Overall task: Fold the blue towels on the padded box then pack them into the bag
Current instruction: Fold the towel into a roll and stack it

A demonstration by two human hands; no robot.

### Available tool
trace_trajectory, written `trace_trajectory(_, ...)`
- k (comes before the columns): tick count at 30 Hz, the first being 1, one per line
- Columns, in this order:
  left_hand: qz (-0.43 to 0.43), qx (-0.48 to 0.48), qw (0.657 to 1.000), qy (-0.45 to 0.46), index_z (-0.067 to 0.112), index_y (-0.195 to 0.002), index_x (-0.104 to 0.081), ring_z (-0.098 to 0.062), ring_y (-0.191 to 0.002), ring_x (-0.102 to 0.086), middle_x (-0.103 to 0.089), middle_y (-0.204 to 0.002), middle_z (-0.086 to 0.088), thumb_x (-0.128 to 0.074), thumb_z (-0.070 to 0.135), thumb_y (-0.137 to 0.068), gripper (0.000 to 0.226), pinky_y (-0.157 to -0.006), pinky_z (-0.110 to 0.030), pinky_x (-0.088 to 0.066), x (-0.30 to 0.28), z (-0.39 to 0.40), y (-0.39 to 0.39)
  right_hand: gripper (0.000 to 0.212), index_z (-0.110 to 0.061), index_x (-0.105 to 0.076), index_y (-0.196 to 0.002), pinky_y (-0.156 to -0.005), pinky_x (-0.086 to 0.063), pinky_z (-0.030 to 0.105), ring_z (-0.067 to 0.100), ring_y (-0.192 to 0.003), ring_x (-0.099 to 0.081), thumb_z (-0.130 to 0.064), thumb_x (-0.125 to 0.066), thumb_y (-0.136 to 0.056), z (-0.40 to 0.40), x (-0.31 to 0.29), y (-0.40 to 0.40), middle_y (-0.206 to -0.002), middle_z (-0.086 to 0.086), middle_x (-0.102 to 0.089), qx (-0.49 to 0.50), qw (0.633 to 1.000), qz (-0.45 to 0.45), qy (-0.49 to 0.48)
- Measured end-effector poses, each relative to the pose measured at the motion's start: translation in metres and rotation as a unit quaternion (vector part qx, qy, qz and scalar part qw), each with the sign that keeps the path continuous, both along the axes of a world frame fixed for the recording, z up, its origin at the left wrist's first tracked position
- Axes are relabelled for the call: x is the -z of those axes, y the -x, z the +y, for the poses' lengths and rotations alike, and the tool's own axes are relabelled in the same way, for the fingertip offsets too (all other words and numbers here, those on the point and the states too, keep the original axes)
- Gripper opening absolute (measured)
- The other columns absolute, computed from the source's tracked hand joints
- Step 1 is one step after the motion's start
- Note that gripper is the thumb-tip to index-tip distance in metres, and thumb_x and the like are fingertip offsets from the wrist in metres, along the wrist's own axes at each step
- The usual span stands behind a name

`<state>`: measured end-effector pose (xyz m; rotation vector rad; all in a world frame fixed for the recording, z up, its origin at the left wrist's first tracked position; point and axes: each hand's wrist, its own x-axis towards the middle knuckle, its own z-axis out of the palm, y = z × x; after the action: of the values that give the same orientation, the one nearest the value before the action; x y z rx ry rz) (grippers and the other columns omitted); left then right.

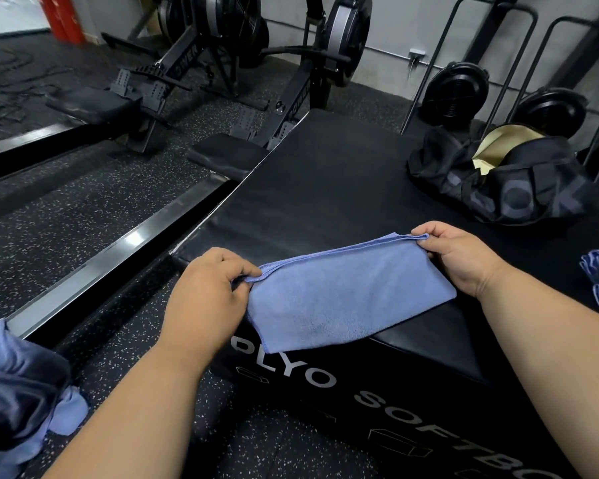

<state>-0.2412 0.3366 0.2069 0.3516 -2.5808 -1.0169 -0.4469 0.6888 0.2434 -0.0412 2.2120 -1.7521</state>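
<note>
Mid-fold: my left hand [201,288] and right hand [459,257] pinch the blue towel's [346,292] doubled top corners over the padded box [325,188]; next I fold again, then bag [512,181] it.

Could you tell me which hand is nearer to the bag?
Right. The right hand pinches the towel corner just below the bag; the left hand holds the opposite corner, farther away.

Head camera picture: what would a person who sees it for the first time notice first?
First, the blue towel in the middle, folded and held at its far corners by the left hand and the right hand over the near edge of the padded box. Next, the open black bag on the box's far right.
</note>
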Motion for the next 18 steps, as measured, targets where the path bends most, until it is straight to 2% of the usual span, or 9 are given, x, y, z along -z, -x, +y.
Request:
trace_trajectory(3, -0.002, -0.002, 1.0, -0.011, 0.039, -0.092, -0.076, -0.001, -0.091, -0.062, -0.064, -0.1, 0.021, -0.076, 0.019, -0.088, 0.021, -0.081, -0.019, -0.046, -0.0027, 0.0012, -0.0027, 0.027, -0.016, -0.068, -0.089, -0.067, -0.038, 0.027, 0.012, -0.064, -0.043, 0.004, -0.052, -0.1, 0.0009, -0.0003, 0.0008, -0.073, -0.002, -0.06, 0.008, 0.999, -0.013, 0.035)
trace_trajectory(6, -0.005, -0.005, 0.999, -0.038, 0.039, -0.094, -0.074, 0.002, -0.092, -0.062, -0.063, -0.102, 0.021, -0.08, 0.032, -0.088, 0.011, -0.083, -0.022, -0.049, -0.0064, 0.002, -0.0064, 0.028, -0.016, -0.067, -0.089, -0.065, -0.039, 0.025, 0.012, -0.063, -0.043, 0.004, -0.051, -0.101, 0.0024, -0.001, 0.0007, -0.071, -0.003, -0.06, 0.005, 0.999, -0.019, 0.042)
trace_trajectory(8, -0.011, 0.0, 0.999, -0.035, 0.039, -0.1, -0.074, 0.002, -0.098, -0.061, -0.062, -0.104, 0.021, -0.082, 0.042, -0.085, 0.017, -0.087, -0.022, -0.047, -0.0063, 0.0021, -0.0079, 0.027, -0.016, -0.068, -0.089, -0.066, -0.039, 0.025, 0.011, -0.062, -0.043, 0.003, -0.052, -0.101, 0.0024, -0.0005, 0.0003, -0.07, -0.003, -0.06, 0.0, 0.999, -0.02, 0.037)
trace_trajectory(11, -0.009, 0.002, 0.999, -0.045, 0.041, -0.096, -0.074, 0.003, -0.099, -0.06, -0.062, -0.101, 0.02, -0.075, 0.052, -0.088, 0.014, -0.087, -0.023, -0.045, -0.008, 0.004, -0.0073, 0.025, -0.017, -0.07, -0.088, -0.066, -0.039, 0.026, 0.01, -0.063, -0.044, 0.001, -0.056, -0.1, 0.0022, 0.0008, 0.0, -0.072, -0.003, -0.061, -0.003, 1.0, -0.017, 0.025)
trace_trajectory(14, -0.006, -0.007, 0.999, -0.046, 0.037, -0.093, -0.077, 0.002, -0.097, -0.06, -0.064, -0.098, 0.017, -0.066, 0.05, -0.096, 0.017, -0.085, -0.024, -0.045, -0.0079, 0.0036, -0.0035, 0.024, -0.016, -0.07, -0.089, -0.067, -0.04, 0.026, 0.01, -0.063, -0.045, 0.001, -0.057, -0.099, 0.0033, 0.0009, 0.0009, -0.073, -0.003, -0.062, -0.004, 1.0, -0.014, 0.026)
trace_trajectory(18, -0.011, -0.026, 0.999, -0.029, 0.034, -0.092, -0.078, -0.002, -0.095, -0.062, -0.065, -0.098, 0.016, -0.067, 0.041, -0.099, 0.015, -0.084, -0.025, -0.044, -0.0059, 0.0032, -0.0006, 0.026, -0.017, -0.071, -0.088, -0.068, -0.04, 0.026, 0.01, -0.064, -0.045, 0.001, -0.057, -0.099, 0.0051, 0.0023, 0.0017, -0.074, -0.003, -0.062, -0.006, 0.999, -0.014, 0.031)
